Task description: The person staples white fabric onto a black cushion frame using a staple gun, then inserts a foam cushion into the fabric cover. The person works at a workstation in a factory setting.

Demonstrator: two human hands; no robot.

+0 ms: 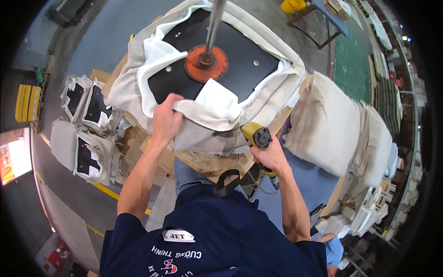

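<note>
- Beige fabric-covered, padded seat (265,106): in front of the person, its flat black panel (242,51) facing up; outline near square and partly covered, so its long axis cannot be told.
- Round orange disc (217,67) on an upright metal rod (214,27): resting on the black panel.
- Yellow-and-black staple gun (251,131): at the seat's near edge, right of centre. Head slants, front end up and left toward the seat, round black cap down and right; handle runs down and slightly right. Whether its front end touches the fabric cannot be told.
- Left hand (165,122): thumb and fingers closed, pinching the end of a loose beige fabric flap (205,117) along the near edge.
- Right hand (273,154): fingers wrapped around the staple gun's handle; trigger finger position cannot be told.
- Folded white wadding (217,98): just behind the flap, partly over the panel.
</note>
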